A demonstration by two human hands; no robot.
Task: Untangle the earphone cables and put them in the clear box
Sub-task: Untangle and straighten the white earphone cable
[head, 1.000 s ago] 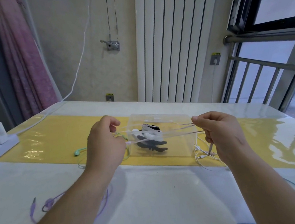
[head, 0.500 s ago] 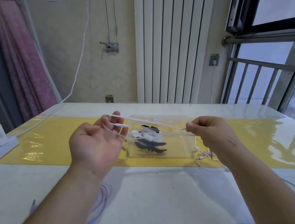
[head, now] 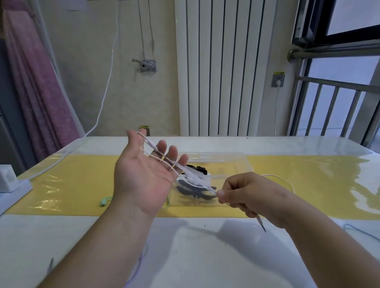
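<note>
Right grip (head: 246,194) pinches the white cable (head: 153,146) between thumb and forefinger, and the plug (head: 261,223) dangles below the fist. Left grip (head: 145,170) is palm-up with fingers spread and the strands draped across them.

Head view: the cable hangs in the air just above the box (head: 231,159) on the desk (head: 195,269). To do this well, I'd judge, keep the pinch firm and the tension light, and lay each loop flat so none cross. Against half a second back, the left grip is higher and more open; the right is lower and nearer it.

Clear box (head: 229,163) partly behind left hand (head: 146,179)
</note>
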